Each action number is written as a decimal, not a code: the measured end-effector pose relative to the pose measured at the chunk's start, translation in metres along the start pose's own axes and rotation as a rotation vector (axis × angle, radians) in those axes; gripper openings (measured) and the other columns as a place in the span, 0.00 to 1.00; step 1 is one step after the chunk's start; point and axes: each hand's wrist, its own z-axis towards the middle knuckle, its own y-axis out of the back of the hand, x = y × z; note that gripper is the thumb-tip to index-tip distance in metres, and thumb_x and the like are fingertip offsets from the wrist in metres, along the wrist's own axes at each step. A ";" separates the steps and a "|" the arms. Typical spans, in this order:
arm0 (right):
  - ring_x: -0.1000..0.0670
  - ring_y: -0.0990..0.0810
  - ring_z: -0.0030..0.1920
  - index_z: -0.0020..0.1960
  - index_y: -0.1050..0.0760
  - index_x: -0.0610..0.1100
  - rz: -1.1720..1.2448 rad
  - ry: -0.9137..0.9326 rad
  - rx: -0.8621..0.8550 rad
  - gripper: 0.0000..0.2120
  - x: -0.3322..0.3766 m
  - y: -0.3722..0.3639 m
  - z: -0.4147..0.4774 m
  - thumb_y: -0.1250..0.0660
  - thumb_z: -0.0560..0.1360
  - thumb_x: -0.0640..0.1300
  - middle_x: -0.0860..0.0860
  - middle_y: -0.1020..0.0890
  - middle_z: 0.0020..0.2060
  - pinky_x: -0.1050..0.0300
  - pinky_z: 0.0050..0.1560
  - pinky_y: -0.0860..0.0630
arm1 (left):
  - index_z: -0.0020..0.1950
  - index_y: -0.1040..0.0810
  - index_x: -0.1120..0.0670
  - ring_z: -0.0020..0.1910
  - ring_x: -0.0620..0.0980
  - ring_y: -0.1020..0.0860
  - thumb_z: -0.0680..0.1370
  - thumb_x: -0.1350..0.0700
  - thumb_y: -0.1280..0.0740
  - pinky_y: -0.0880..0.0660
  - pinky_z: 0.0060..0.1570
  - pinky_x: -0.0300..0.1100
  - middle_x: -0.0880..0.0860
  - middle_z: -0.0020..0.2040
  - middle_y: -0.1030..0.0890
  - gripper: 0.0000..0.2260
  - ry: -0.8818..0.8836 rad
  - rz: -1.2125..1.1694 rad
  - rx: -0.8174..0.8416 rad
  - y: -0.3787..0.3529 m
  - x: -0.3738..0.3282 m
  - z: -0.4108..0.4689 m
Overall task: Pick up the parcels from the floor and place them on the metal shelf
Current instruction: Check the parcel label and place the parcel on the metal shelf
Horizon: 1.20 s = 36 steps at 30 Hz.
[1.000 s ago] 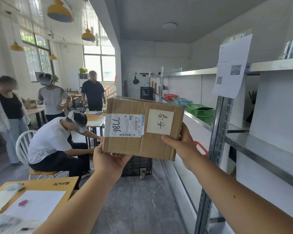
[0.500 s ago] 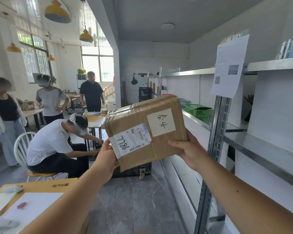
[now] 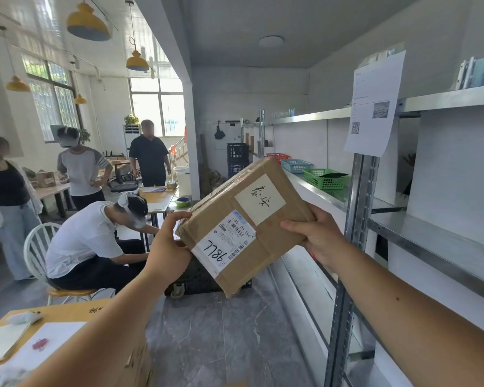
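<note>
I hold a brown cardboard parcel [image 3: 245,224] at chest height, tilted with its left end down. It carries a white shipping label marked 7786 and a white slip with handwriting. My left hand [image 3: 169,245] grips its lower left corner. My right hand [image 3: 315,236] grips its right edge. The metal shelf [image 3: 430,241] runs along the right wall, its steel boards bare close to me. An upright post [image 3: 359,202] of the shelf stands just right of my right hand.
Green [image 3: 325,178], blue [image 3: 296,165] and red [image 3: 277,156] baskets sit farther along the shelf. A paper sheet [image 3: 373,104] hangs on the post. A seated person [image 3: 95,241] and three standing people are at left. A wooden table [image 3: 53,339] is near my left arm. A dark crate [image 3: 207,283] sits on the floor behind the parcel.
The parcel has turned anticlockwise, from level to steeply tilted, and has shifted right toward the shelf. Both hands have kept their grip throughout.
</note>
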 end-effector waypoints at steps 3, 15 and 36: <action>0.43 0.12 0.55 0.68 0.22 0.47 -0.008 0.069 -0.085 0.38 0.003 -0.007 0.006 0.15 0.60 0.36 0.46 0.12 0.56 0.41 0.57 0.16 | 0.56 0.27 0.46 0.56 0.50 0.17 0.72 0.69 0.22 0.18 0.41 0.37 0.54 0.61 0.18 0.25 0.006 -0.019 0.037 0.002 0.009 -0.001; 0.51 0.17 0.59 0.77 0.33 0.61 -0.036 0.044 -0.026 0.31 0.016 -0.046 0.002 0.25 0.77 0.51 0.50 0.15 0.60 0.43 0.52 0.20 | 0.67 0.25 0.54 0.58 0.72 0.17 0.76 0.76 0.53 0.14 0.52 0.56 0.63 0.68 0.18 0.29 0.422 -0.900 0.228 -0.001 0.010 -0.011; 0.46 0.16 0.63 0.69 0.22 0.57 -0.033 0.123 0.070 0.21 0.002 -0.066 0.002 0.37 0.78 0.61 0.49 0.14 0.62 0.47 0.56 0.22 | 0.71 0.23 0.43 0.60 0.55 0.17 0.84 0.33 0.48 0.20 0.60 0.55 0.55 0.64 0.17 0.25 0.563 -0.524 0.186 0.012 -0.026 0.009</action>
